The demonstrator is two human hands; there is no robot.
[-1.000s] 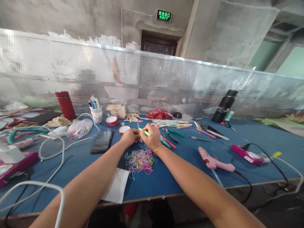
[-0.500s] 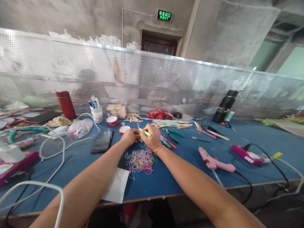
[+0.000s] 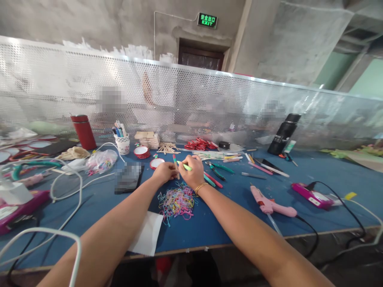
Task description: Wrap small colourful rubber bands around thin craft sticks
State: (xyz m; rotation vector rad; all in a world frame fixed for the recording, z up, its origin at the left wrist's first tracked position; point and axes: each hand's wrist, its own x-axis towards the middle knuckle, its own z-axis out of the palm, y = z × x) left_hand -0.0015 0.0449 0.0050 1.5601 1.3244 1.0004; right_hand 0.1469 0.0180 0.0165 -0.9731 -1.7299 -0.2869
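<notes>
At the front edge of the table (image 3: 209,231), a white sheet (image 3: 148,235) lies partly beneath my left forearm. Just past it sits a loose pile of coloured strings (image 3: 176,202), right in front of my wrists. Off to the right rests a pink glue gun (image 3: 271,205), and beyond that a purple power strip (image 3: 312,195).

Beyond the strings my two hands work close together. The fingers of my left hand (image 3: 164,172) pinch a thin wooden stick (image 3: 175,160), which stands nearly upright between the hands, its top red with green below. The fingers of my right hand (image 3: 194,171) are closed around a light green marker (image 3: 186,166), pointed at the coloured part of the stick; whether its tip is touching, I cannot tell.

A dark phone (image 3: 128,178) lies to the left of my hands. To the right are a red pen (image 3: 216,182) and pliers (image 3: 217,170) with teal handles. A white disc with a red rim (image 3: 156,163) lies just past my left hand. Farther back I have loose wooden sticks (image 3: 168,148), a paper cup (image 3: 122,144) of pens, a red bottle (image 3: 83,132) and a black bottle (image 3: 283,134), before a perforated metal screen (image 3: 191,91).
</notes>
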